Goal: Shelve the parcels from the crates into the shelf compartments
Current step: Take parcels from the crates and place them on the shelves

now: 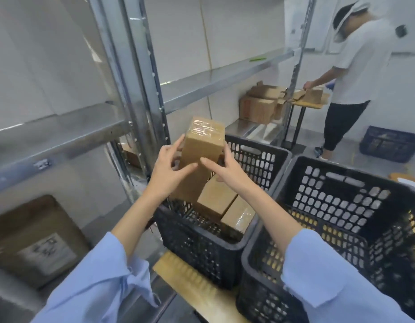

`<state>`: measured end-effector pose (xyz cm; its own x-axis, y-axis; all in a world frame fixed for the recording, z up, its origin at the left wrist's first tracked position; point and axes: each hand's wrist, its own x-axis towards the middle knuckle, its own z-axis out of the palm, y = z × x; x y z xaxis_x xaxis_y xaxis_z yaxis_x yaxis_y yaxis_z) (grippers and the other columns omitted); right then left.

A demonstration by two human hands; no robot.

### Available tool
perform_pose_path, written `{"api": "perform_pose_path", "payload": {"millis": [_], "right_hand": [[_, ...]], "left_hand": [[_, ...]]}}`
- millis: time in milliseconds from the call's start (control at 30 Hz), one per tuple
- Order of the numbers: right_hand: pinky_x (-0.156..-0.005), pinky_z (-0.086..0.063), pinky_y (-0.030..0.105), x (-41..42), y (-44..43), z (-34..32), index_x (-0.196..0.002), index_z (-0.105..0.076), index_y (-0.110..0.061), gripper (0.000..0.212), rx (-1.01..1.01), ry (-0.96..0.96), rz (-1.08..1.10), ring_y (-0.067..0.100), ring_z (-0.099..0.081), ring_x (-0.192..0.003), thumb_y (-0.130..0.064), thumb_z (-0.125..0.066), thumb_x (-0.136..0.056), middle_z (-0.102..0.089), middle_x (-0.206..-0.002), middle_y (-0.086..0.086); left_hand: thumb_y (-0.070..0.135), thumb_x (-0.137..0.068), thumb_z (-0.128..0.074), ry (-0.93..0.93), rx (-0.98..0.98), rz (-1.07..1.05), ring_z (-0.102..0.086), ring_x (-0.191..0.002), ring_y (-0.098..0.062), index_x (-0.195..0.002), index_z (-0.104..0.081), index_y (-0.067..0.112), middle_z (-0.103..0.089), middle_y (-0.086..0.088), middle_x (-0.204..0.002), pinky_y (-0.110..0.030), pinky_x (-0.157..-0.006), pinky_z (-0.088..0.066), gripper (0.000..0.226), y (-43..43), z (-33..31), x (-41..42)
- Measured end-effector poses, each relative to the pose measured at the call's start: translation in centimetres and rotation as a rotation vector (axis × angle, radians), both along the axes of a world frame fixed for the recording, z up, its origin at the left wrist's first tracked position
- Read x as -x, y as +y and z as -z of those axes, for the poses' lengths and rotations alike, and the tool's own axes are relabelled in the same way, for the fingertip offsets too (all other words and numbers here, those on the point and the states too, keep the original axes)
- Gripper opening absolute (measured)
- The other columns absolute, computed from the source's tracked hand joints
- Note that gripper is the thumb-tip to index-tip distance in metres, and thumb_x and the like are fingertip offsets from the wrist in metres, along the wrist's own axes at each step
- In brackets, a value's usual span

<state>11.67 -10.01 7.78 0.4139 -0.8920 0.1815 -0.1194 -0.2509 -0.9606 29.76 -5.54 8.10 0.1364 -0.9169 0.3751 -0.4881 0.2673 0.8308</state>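
- Both hands are clamped on one tall cardboard parcel [203, 149]. The left hand [170, 170] wraps its left side with the thumb across the front. The right hand [226, 170] has its thumb on the front and its fingers round the right edge.
- The parcel stands on end and leans a bit, with its clear-taped top up, over the left black crate [201, 255]. Its bottom end is hidden behind the left wrist, so I can't tell if it's resting on anything.
- Two more parcels [217, 198] lie lower down in that same crate, side by side and touching.
- The right black crate [341, 206] sits pressed right up against the left one. Can't really make out what's in it.
- Both crates sit on a wooden surface [190, 282].
- The metal shelf rack [62, 136] is just to the left and behind, its uprights close to the parcel.
- A big carton [31, 236] with a white label sits low in the left bay.
- A few opened cartons [257, 108] are on a lower shelf further back.
- Another person [357, 66] in a white top stands at the far right, hands on a carton, with a blue crate [388, 144] on the floor near their feet.
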Motion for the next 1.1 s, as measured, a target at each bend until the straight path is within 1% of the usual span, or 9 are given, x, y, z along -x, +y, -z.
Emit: {"api": "perform_pose_path", "payload": {"millis": [200,333,533,600,700,767,900,1000,1100], "right_hand": [[-0.107,-0.039,0.042,-1.1,4.8,-2.7,-0.152,-0.011,-0.043,0.089,0.024,-0.040,-0.234,0.007,-0.042,-0.129,-0.055,-0.065,-0.082,-0.038,-0.143,-0.018],[-0.099,-0.043,0.039,-2.4,7.6,-3.3,-0.147,-0.012,-0.047,0.078,-0.007,-0.046,-0.323,0.008,-0.042,-0.121,-0.058,-0.054,-0.082,-0.040,-0.128,-0.024],[-0.095,-0.048,0.032,-6.5,11.3,-3.2,-0.150,-0.021,-0.038,0.059,-0.070,-0.100,-0.457,0.010,-0.051,-0.120,-0.046,-0.049,-0.099,-0.050,-0.127,-0.018],[-0.100,-0.048,0.031,-8.0,12.6,-3.0,-0.151,-0.023,-0.037,0.064,-0.079,-0.101,-0.515,0.010,-0.053,-0.120,-0.048,-0.055,-0.096,-0.051,-0.135,-0.007],[-0.083,-0.048,0.010,-9.9,15.1,-2.6,-0.151,-0.023,-0.029,0.069,-0.075,-0.091,-0.576,0.003,-0.052,-0.117,-0.040,-0.060,-0.094,-0.048,-0.140,0.000],[-0.084,-0.046,0.013,-10.9,16.8,-2.4,-0.147,-0.027,-0.031,0.073,-0.066,-0.070,-0.606,0.007,-0.051,-0.121,-0.044,-0.063,-0.085,-0.048,-0.140,0.001],[-0.084,-0.048,0.010,-12.6,20.4,-1.8,-0.137,-0.034,-0.025,0.056,-0.042,-0.071,-0.691,0.000,-0.048,-0.118,-0.013,-0.066,-0.092,-0.048,-0.136,0.001],[-0.083,-0.047,0.009,-13.5,23.3,-1.1,-0.135,-0.035,-0.020,0.059,-0.023,-0.027,-0.732,0.002,-0.049,-0.119,-0.001,-0.066,-0.089,-0.047,-0.137,0.001],[-0.074,-0.047,0.006,-13.7,26.5,-0.4,-0.131,-0.033,-0.015,0.052,-0.070,-0.001,-0.769,-0.003,-0.052,-0.107,0.004,-0.061,-0.091,-0.048,-0.130,-0.004]], "left_hand": [[0.050,-0.073,-0.073,0.051,0.044,-0.079,-0.046,-0.123,-0.009,-0.133,-0.033,0.055,-0.039,0.014,-0.125,-0.027,-0.108,-0.037,0.072,7.2,-1.8,-0.3],[0.056,-0.070,-0.070,0.053,0.018,-0.161,-0.048,-0.120,-0.004,-0.141,-0.036,0.040,-0.042,0.004,-0.137,-0.014,-0.096,-0.040,0.080,11.9,-2.4,-1.0],[0.058,-0.075,-0.068,0.083,0.030,-0.371,-0.054,-0.112,0.007,-0.129,-0.047,0.048,-0.058,0.024,-0.123,-0.008,-0.084,-0.041,0.059,19.4,-2.6,-2.8],[0.057,-0.074,-0.069,0.112,0.035,-0.407,-0.056,-0.109,0.011,-0.126,-0.049,0.045,-0.058,0.024,-0.122,-0.005,-0.083,-0.042,0.057,21.7,-2.5,-3.5],[0.058,-0.071,-0.069,0.152,0.020,-0.454,-0.054,-0.107,0.016,-0.128,-0.050,0.032,-0.058,0.018,-0.125,-0.007,-0.084,-0.043,0.066,25.1,-2.2,-4.6],[0.061,-0.069,-0.072,0.175,0.005,-0.496,-0.054,-0.107,0.016,-0.130,-0.049,0.028,-0.057,0.011,-0.129,-0.010,-0.086,-0.044,0.073,27.3,-1.9,-5.4],[0.047,-0.079,-0.072,0.181,-0.018,-0.558,-0.052,-0.113,0.010,-0.142,-0.043,0.026,-0.055,0.007,-0.134,-0.004,-0.082,-0.042,0.072,31.7,-1.2,-6.3],[0.060,-0.076,-0.071,0.177,-0.049,-0.588,-0.045,-0.124,0.001,-0.147,-0.039,0.030,-0.050,0.010,-0.140,-0.012,-0.096,-0.040,0.083,35.1,-0.6,-6.7],[0.071,-0.067,-0.063,0.191,-0.058,-0.604,-0.046,-0.120,0.011,-0.143,-0.042,0.038,-0.050,0.009,-0.140,-0.028,-0.107,-0.039,0.086,38.5,0.1,-7.2]]}}
